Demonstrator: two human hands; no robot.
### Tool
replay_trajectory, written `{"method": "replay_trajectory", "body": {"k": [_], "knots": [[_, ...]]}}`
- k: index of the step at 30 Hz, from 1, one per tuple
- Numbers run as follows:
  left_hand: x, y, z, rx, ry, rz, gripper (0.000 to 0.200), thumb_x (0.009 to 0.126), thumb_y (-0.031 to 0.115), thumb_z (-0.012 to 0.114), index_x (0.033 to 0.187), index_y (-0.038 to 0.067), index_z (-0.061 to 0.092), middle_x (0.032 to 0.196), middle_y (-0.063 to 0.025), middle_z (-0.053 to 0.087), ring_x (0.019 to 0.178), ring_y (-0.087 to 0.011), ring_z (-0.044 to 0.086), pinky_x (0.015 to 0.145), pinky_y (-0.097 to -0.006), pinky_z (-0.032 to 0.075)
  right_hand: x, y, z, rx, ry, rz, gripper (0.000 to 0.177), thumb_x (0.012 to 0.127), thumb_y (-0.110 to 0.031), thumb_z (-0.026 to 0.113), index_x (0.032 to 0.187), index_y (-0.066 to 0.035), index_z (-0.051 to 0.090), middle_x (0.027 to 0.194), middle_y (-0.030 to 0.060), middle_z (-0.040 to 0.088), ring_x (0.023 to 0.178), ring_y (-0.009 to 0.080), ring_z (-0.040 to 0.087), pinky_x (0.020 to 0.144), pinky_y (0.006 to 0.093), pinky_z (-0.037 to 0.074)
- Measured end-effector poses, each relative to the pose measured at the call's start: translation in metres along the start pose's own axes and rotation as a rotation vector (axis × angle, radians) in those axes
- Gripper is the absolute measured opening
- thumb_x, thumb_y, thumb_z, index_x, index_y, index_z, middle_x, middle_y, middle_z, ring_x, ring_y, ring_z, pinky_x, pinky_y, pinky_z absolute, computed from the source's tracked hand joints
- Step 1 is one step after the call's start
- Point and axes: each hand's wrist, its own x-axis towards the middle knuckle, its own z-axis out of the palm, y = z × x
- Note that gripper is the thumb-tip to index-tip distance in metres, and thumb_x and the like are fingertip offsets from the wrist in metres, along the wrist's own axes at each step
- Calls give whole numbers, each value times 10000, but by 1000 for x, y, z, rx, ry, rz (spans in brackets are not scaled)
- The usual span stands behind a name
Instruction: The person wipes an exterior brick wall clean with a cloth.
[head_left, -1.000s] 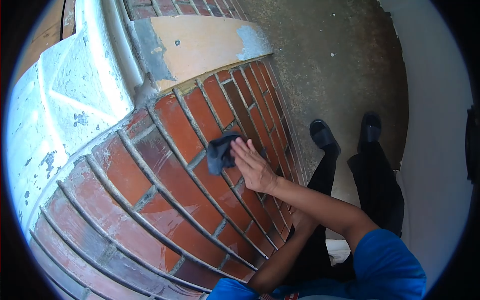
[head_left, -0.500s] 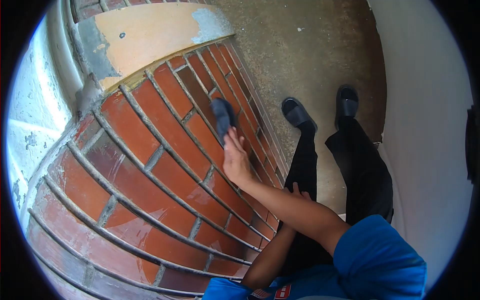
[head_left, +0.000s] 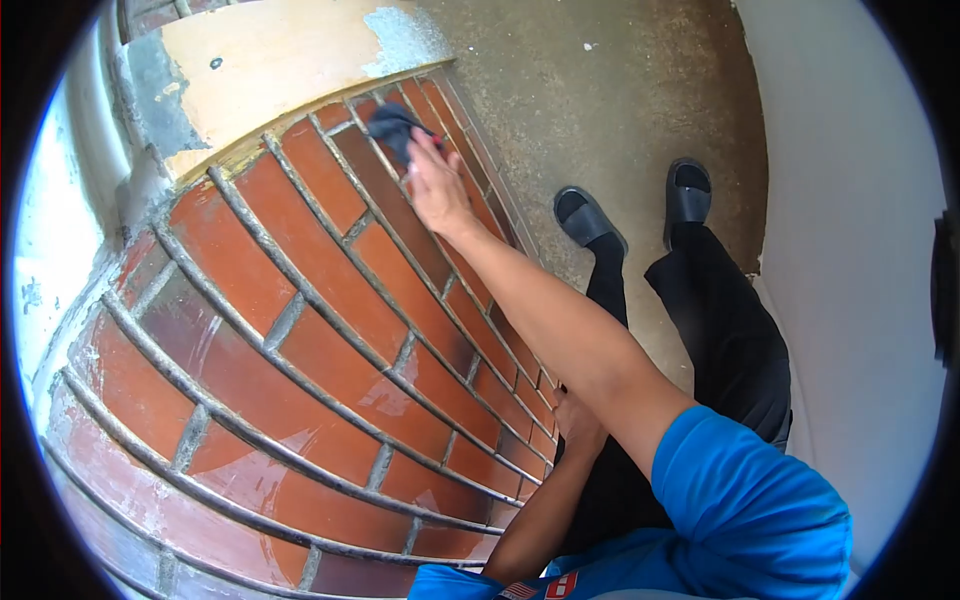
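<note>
My right hand (head_left: 437, 190) is on a dark cloth (head_left: 395, 128), its fingers pressed onto it against the upper part of the red brick surface (head_left: 330, 345). A small red spot shows at the cloth's edge. Lower down, my left hand (head_left: 580, 422) is beside the brick surface and my dark trousers, partly behind my right forearm. Its fingers are too hidden to tell whether they are open or closed. Raised grey joints (head_left: 285, 320) run between the bricks, and some bricks have shiny, wet-looking patches.
A cream ledge (head_left: 285, 60) with peeling paint borders the bricks at the top. My feet in dark slippers (head_left: 590, 220) stand on the brownish floor (head_left: 560, 110). A pale wall (head_left: 850, 250) rises at the right, and a whitish, flaking surface (head_left: 70, 210) is at the left.
My right hand and the cloth have moved up and left along the bricks, towards the ledge. My left hand has shifted slightly down. The view has shifted a little.
</note>
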Motion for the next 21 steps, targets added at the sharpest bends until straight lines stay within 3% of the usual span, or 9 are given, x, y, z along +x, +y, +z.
{"method": "replay_trajectory", "body": {"k": [2, 5, 9, 13, 15, 17, 18, 20, 21], "knots": [[4, -6, 5, -49, 50, -18, 524, 857, 399, 670, 1266, 80, 597, 1235, -155, 598, 1153, -429, 542, 864, -521, 531, -56, 74, 13, 22, 92, 266, 375, 961, -122, 466, 1318, -33, 534, 1458, 205, 477, 1337, 378, 460, 1080, 551, 370], [21, -24, 9, -27, 133, 0, 563, 848, 395, 680, 1296, 72, 571, 1297, -165, 559, 1199, -432, 512, 877, -523, 526, -162, 119, -9, -114, -203, 834, 480, 941, -97, 481, 1415, -26, 474, 1501, 258, 411, 1430, 363, 355, 1182, 404, 301], [-1, 6, -30, -32, 121, -68, 623, 856, 400, 675, 1343, 45, 520, 1354, -173, 522, 1244, -425, 488, 913, -517, 512, -143, 84, -15, -9, -228, 814, 467, 1023, -152, 416, 1465, 0, 421, 1561, 223, 343, 1470, 327, 299, 1207, 363, 238], [10, -6, -21, 193, 8, 85, 642, 877, 394, 665, 1373, 28, 481, 1357, -182, 535, 1226, -380, 519, 981, -488, 473, -29, -108, -24, 217, -142, 105, 466, 1018, -91, 403, 1452, 73, 363, 1507, 286, 378, 1462, 438, 243, 1200, 448, 254], [37, -54, 47, -162, 394, 373, 618, 904, 395, 646, 1379, 33, 485, 1333, -172, 565, 1213, -341, 544, 1013, -470, 447, -25, -217, -33, 365, -108, -268, 468, 997, -58, 412, 1438, 91, 370, 1495, 300, 381, 1458, 465, 238, 1199, 487, 244], [34, -59, 49, -579, 359, 480, 596, 927, 361, 643, 1401, 43, 473, 1328, -160, 577, 1231, -298, 542, 1048, -441, 420, -57, -308, -45, 425, -162, -541, 471, 947, -25, 450, 1408, 72, 446, 1496, 272, 406, 1464, 439, 262, 1195, 545, 229], [25, -55, 14, -804, 132, 437, 589, 936, 325, 650, 1420, 49, 458, 1335, -154, 575, 1257, -275, 529, 1068, -422, 406, -76, -335, -52, 455, -204, -685, 477, 926, -11, 465, 1398, 57, 476, 1496, 255, 419, 1466, 426, 273, 1195, 556, 225], [7, -51, -22, -739, 61, 325, 570, 946, 286, 661, 1427, 55, 459, 1311, -138, 589, 1252, -235, 528, 1071, -401, 405, -116, -345, -63, 535, -331, -870, 484, 900, 19, 472, 1382, 29, 517, 1497, 224, 439, 1469, 406, 287, 1202, 547, 223], [7, -49, -32, -460, 228, 274, 554, 947, 282, 666, 1415, 55, 475, 1279, -129, 605, 1222, -217, 542, 1055, -399, 418, -131, -331, -69, 497, -378, -900, 490, 894, 26, 474, 1382, 21, 520, 1497, 213, 445, 1464, 397, 303, 1203, 546, 223]]}}
